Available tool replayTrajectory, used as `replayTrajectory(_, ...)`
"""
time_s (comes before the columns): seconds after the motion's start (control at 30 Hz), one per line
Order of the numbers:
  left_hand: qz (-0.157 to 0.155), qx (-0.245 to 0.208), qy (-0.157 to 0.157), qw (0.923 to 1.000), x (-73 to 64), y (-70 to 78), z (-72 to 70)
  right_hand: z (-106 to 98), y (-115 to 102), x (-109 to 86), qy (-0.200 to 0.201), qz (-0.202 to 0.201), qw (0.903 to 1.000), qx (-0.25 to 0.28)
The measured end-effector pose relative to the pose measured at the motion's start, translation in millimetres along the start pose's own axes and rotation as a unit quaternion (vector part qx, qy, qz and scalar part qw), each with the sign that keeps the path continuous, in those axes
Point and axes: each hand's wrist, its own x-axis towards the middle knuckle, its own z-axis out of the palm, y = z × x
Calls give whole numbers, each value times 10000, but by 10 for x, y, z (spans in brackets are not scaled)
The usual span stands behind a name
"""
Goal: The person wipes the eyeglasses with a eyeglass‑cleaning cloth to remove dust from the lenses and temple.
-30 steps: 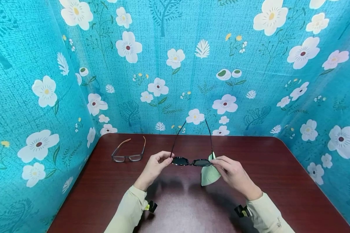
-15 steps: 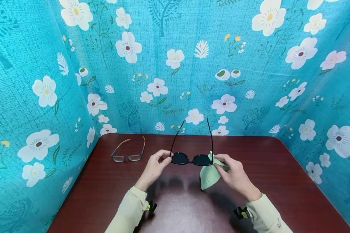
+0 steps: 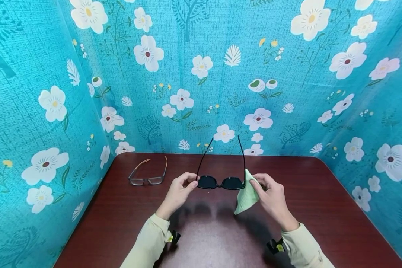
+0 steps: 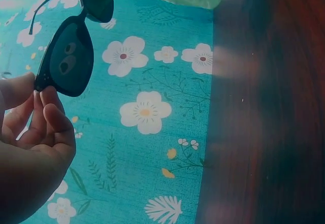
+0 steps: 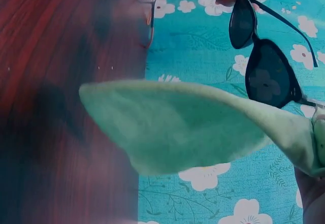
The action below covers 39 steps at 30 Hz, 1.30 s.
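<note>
Black sunglasses (image 3: 232,183) with dark lenses are held up above the table, temples unfolded and pointing away. My left hand (image 3: 178,193) pinches their left end between thumb and fingers, by the hinge. In the left wrist view that grip on the sunglasses (image 4: 71,61) shows from the side. A pale green cloth (image 3: 246,197) hangs from my right hand (image 3: 274,197), pinched between thumb and fingers. The cloth (image 5: 177,122) is beside the sunglasses' right hinge in the right wrist view; whether it touches the frame I cannot tell. Most of the right hand is hidden there.
A second pair of glasses (image 3: 147,181), clear-lensed with orange-brown temple ends, lies unfolded at the table's back left. The dark red-brown table (image 3: 207,238) ends at a blue flowered curtain (image 3: 187,93), which also stands along both sides.
My right hand has come off the sunglasses' right end and shifted slightly right, bringing the cloth along. The sunglasses have tilted, so their lenses show fuller. My left hand stays put.
</note>
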Motion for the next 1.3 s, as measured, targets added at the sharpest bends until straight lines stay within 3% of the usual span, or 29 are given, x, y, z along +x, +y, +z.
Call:
replayTrajectory(0.13,-89,-6,-20,10000,4,-2,14,30,-22,-5,25,112,9996,263)
replayTrajectory(0.37,-34,-21,-16,10000,6,-22,43,-16,-428,32,-67,144,9983,566)
replayTrajectory(0.53,21,12,-3,10000,5,-8,46,-7,-408,23,-186,-101,9983,548)
replayTrajectory(0.8,-31,-105,170,9998,44,-323,79,4,-398,23,-63,-834,9957,386)
replayTrajectory(0.93,111,-144,149,9997,37,-354,90,10,-426,27,70,-548,9977,385)
replayTrajectory(1.17,870,209,249,9957,33,-381,133,80,-246,-17,-138,158,9993,296)
replayTrajectory(1.3,821,402,234,9955,27,-374,158,120,-90,-38,-151,252,9994,201)
